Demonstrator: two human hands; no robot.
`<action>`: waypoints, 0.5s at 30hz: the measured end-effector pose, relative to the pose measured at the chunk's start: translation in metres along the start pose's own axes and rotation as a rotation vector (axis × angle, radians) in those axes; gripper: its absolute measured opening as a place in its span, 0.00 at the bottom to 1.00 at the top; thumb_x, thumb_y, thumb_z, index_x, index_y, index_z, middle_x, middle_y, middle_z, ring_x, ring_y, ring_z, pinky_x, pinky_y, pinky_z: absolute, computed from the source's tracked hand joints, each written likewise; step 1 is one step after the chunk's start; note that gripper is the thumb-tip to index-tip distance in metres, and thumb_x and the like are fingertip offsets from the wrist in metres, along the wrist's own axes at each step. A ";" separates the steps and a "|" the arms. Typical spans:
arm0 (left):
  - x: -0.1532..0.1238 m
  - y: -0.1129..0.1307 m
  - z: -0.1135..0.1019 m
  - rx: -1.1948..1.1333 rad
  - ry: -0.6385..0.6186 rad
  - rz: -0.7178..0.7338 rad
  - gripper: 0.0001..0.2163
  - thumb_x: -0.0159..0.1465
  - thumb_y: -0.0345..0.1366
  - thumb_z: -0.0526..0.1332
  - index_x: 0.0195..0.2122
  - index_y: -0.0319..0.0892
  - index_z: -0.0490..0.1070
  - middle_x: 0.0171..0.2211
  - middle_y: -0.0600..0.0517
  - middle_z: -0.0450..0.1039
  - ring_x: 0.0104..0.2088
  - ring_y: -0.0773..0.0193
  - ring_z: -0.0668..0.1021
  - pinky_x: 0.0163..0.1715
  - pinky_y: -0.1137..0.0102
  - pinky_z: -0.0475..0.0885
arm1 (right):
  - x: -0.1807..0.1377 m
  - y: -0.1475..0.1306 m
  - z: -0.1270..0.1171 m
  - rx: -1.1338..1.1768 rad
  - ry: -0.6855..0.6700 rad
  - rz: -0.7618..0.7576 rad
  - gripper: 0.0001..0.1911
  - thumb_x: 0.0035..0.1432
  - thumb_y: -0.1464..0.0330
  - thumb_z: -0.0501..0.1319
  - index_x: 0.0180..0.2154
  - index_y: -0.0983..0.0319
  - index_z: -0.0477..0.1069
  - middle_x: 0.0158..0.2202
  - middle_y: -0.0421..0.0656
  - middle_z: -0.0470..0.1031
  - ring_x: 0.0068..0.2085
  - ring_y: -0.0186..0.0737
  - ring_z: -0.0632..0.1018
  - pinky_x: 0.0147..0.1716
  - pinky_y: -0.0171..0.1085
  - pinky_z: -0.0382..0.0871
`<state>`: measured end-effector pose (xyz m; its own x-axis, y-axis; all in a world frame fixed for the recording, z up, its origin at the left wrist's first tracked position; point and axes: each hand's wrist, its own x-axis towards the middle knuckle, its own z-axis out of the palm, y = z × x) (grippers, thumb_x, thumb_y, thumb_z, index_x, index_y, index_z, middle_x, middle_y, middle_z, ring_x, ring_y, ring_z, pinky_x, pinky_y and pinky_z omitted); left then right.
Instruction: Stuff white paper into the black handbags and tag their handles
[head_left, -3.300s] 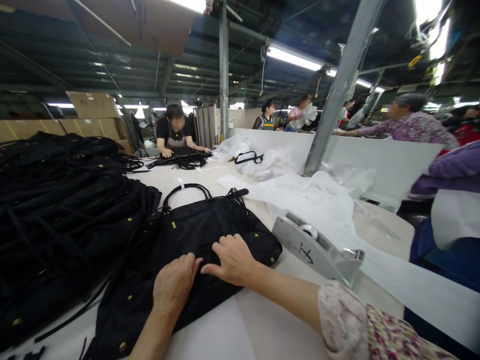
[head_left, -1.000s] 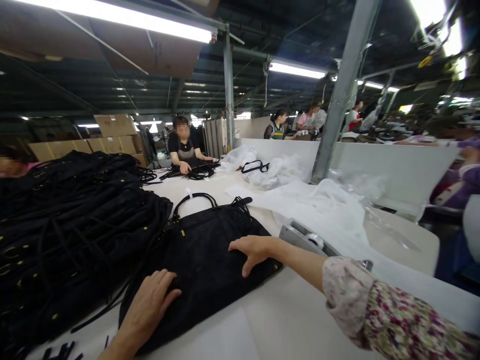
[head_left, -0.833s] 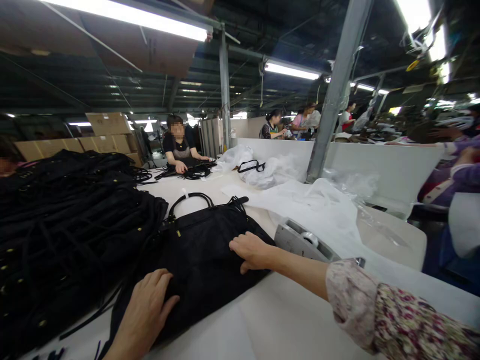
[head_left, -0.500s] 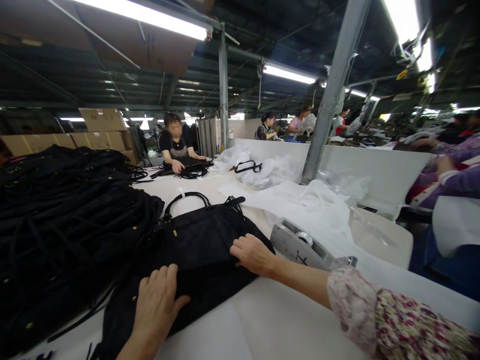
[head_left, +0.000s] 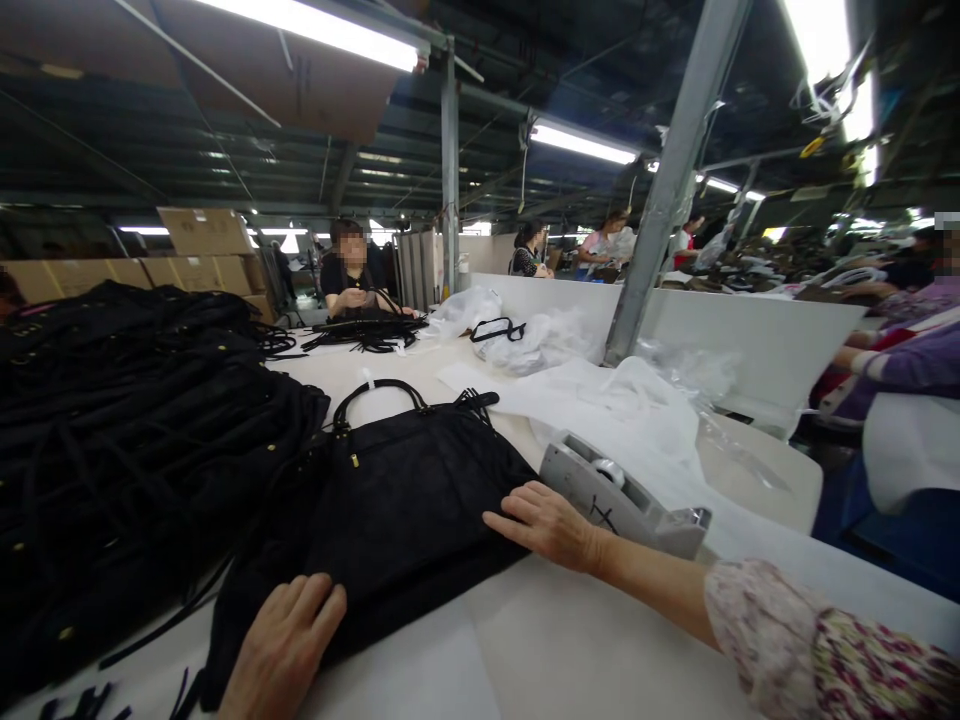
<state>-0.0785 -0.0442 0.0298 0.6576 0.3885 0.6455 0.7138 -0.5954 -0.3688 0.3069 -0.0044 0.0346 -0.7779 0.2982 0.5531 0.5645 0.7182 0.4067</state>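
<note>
We see a black bag [head_left: 405, 500] lying flat on the white counter [head_left: 570, 660], right in front of us, with its top turned away. It looks soft and floppy, like cloth, and probably not heavy. It would likely sag if picked up by one corner. The best place to take hold looks like the two round handles [head_left: 375, 392] at the far end, or both side edges at once.

Our left hand [head_left: 281, 650] lies flat on the near corner of the bag, fingers spread and holding nothing. Our right hand [head_left: 547, 522] rests open on the bag's right edge, fingers stretched out, just beside a grey tape holder [head_left: 622, 495]. A big pile of black bags [head_left: 135, 430] sits to the left, touching our bag.
</note>
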 end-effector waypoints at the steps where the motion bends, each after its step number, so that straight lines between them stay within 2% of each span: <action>1: 0.000 0.000 0.001 -0.003 -0.014 -0.012 0.16 0.65 0.18 0.45 0.40 0.39 0.68 0.37 0.49 0.64 0.35 0.61 0.68 0.38 0.64 0.63 | 0.003 -0.002 -0.001 0.005 -0.015 0.046 0.15 0.66 0.78 0.52 0.52 0.63 0.68 0.34 0.43 0.70 0.35 0.39 0.68 0.37 0.40 0.62; 4: -0.001 0.000 0.004 -0.006 -0.039 -0.046 0.15 0.64 0.17 0.46 0.40 0.39 0.67 0.34 0.51 0.63 0.32 0.62 0.67 0.35 0.66 0.62 | 0.026 -0.014 -0.009 0.069 -0.104 0.237 0.11 0.61 0.73 0.60 0.47 0.65 0.69 0.41 0.48 0.71 0.42 0.45 0.69 0.43 0.44 0.61; 5: -0.002 0.000 0.004 0.000 -0.036 -0.052 0.15 0.63 0.17 0.46 0.40 0.39 0.67 0.34 0.51 0.63 0.32 0.62 0.67 0.34 0.66 0.62 | 0.036 -0.019 -0.012 0.111 -0.129 0.290 0.14 0.58 0.69 0.64 0.46 0.66 0.69 0.44 0.49 0.70 0.45 0.47 0.69 0.45 0.46 0.60; 7: -0.003 0.000 0.004 0.020 -0.025 -0.058 0.16 0.62 0.16 0.46 0.41 0.39 0.67 0.34 0.51 0.64 0.32 0.62 0.67 0.34 0.66 0.62 | 0.056 -0.033 -0.014 0.195 -0.172 0.339 0.27 0.51 0.57 0.70 0.47 0.66 0.68 0.48 0.50 0.69 0.47 0.50 0.68 0.48 0.48 0.59; 9: -0.002 -0.001 0.003 0.038 -0.031 -0.062 0.17 0.61 0.15 0.46 0.42 0.39 0.67 0.35 0.51 0.64 0.32 0.62 0.67 0.35 0.66 0.62 | 0.072 -0.048 -0.006 0.217 -0.206 0.357 0.35 0.45 0.50 0.73 0.46 0.64 0.67 0.44 0.47 0.70 0.44 0.48 0.69 0.46 0.46 0.60; 12: 0.006 0.002 -0.002 0.063 -0.115 -0.119 0.17 0.60 0.15 0.47 0.40 0.41 0.67 0.33 0.51 0.65 0.31 0.61 0.67 0.33 0.65 0.62 | 0.079 -0.064 0.018 0.152 -0.207 0.425 0.28 0.46 0.54 0.74 0.41 0.62 0.68 0.38 0.43 0.71 0.39 0.44 0.69 0.40 0.43 0.59; 15: 0.022 0.012 -0.005 0.048 -0.156 -0.195 0.11 0.61 0.21 0.53 0.41 0.40 0.67 0.39 0.48 0.67 0.38 0.56 0.70 0.38 0.61 0.64 | 0.071 -0.068 0.039 0.132 -0.111 0.409 0.17 0.54 0.59 0.71 0.37 0.61 0.68 0.36 0.41 0.71 0.37 0.42 0.68 0.39 0.42 0.57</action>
<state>-0.0572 -0.0463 0.0429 0.5330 0.5985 0.5981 0.8389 -0.4657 -0.2816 0.2019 -0.0076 0.0177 -0.5269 0.6351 0.5649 0.7976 0.5991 0.0704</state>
